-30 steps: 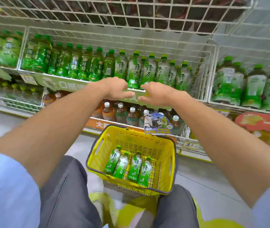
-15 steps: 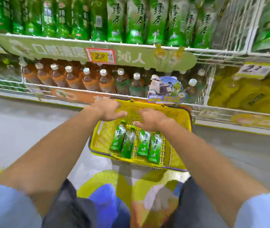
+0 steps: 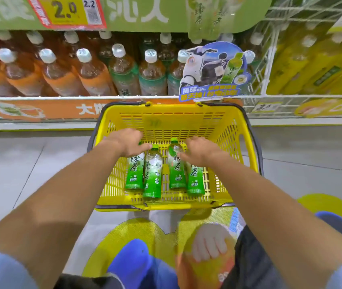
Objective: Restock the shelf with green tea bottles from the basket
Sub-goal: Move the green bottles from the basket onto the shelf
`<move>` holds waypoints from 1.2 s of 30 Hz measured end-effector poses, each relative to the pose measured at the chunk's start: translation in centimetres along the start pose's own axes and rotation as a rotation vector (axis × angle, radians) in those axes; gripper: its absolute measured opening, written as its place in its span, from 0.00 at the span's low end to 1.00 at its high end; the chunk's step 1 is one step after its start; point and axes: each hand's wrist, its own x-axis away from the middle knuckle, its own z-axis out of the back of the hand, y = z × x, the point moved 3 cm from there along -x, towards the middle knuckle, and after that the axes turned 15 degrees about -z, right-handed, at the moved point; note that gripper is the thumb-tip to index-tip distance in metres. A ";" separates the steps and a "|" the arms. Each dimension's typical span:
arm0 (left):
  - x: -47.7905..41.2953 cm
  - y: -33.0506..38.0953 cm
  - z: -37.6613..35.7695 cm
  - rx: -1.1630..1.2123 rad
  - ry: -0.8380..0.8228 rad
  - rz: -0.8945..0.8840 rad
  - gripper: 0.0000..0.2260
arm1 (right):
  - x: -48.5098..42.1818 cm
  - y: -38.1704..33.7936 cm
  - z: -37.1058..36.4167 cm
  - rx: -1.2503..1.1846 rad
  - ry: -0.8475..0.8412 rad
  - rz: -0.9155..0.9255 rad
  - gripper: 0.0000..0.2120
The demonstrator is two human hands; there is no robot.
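Covering top of leftmost tea bottle (image 3: 134, 174) in basket (image 3: 172, 109) with left hand (image 3: 127, 142), top of rightmost tea bottle (image 3: 195, 178) with right hand (image 3: 200, 150). Not managing to tell grip.

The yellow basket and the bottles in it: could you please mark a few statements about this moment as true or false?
1. Four green tea bottles are in the yellow basket. True.
2. The bottles stand upright. False: they lie on their sides, with their caps toward the shelf.
3. The left hand and the right hand both reach into the basket at the bottles' cap ends. True.
4. The basket sits on the shelf. False: it rests on the floor in front of the shelf.
5. The shelf row behind the basket holds white-capped bottles. True.
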 end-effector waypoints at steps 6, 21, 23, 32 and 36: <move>-2.2 -2.2 -3.0 0.028 -0.009 0.096 0.24 | -1.7 3.3 -3.8 0.005 -0.050 -0.170 0.33; -6.4 -3.4 -8.0 0.243 0.092 0.326 0.21 | -5.6 2.9 -8.0 -0.254 -0.018 -0.281 0.33; -6.5 -3.8 -8.4 0.300 0.059 0.340 0.25 | -5.5 3.1 -8.1 -0.316 -0.075 -0.321 0.31; -4.6 -3.1 -10.6 0.822 0.183 0.445 0.33 | -2.9 3.4 -6.3 -0.635 -0.111 -0.251 0.40; -3.0 -1.3 -7.1 0.965 0.290 0.332 0.36 | -0.5 3.0 -2.8 -0.671 -0.023 -0.115 0.41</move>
